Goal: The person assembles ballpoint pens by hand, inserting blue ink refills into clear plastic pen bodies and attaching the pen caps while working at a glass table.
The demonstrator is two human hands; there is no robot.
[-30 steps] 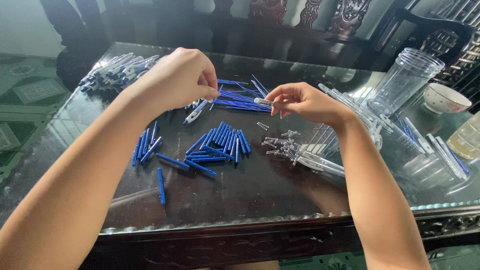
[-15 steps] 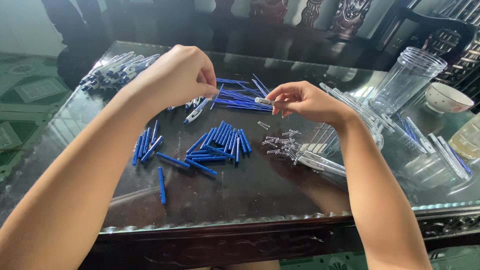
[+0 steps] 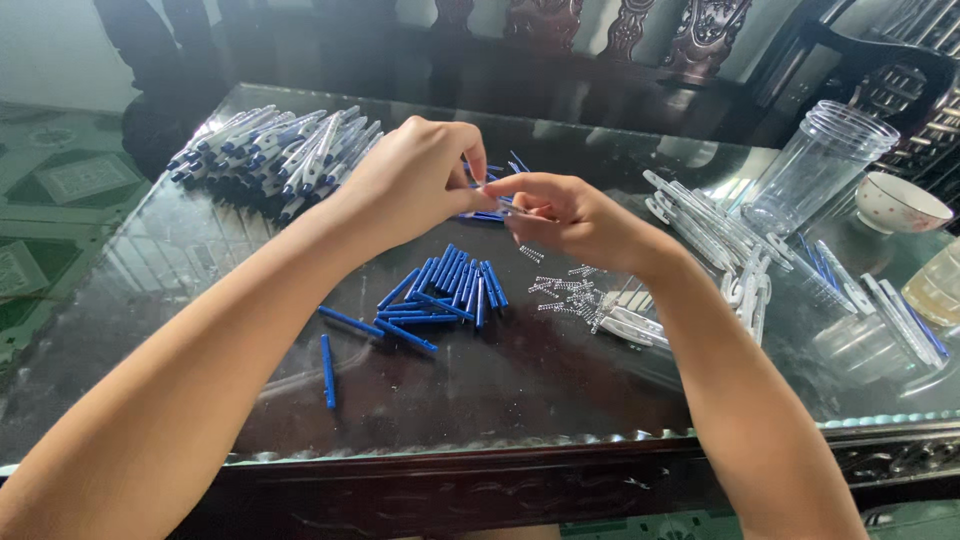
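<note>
My left hand and my right hand meet above the middle of a dark glass-topped table. The fingertips of both pinch one thin pale pen part between them; most of it is hidden by the fingers. Just below the hands lies a loose heap of short blue pen pieces. A scatter of small metal springs lies under my right wrist. More blue pieces show behind the hands.
A stack of assembled white-and-blue pens lies at the back left. Clear pen barrels spread to the right, beside a clear plastic jar and a white bowl. One stray blue piece lies near the front edge. Dark carved chairs stand behind.
Both hands have come together at the centre; a second ago they were apart, each with its own piece. The view has shifted a little, and the piles have not moved.
</note>
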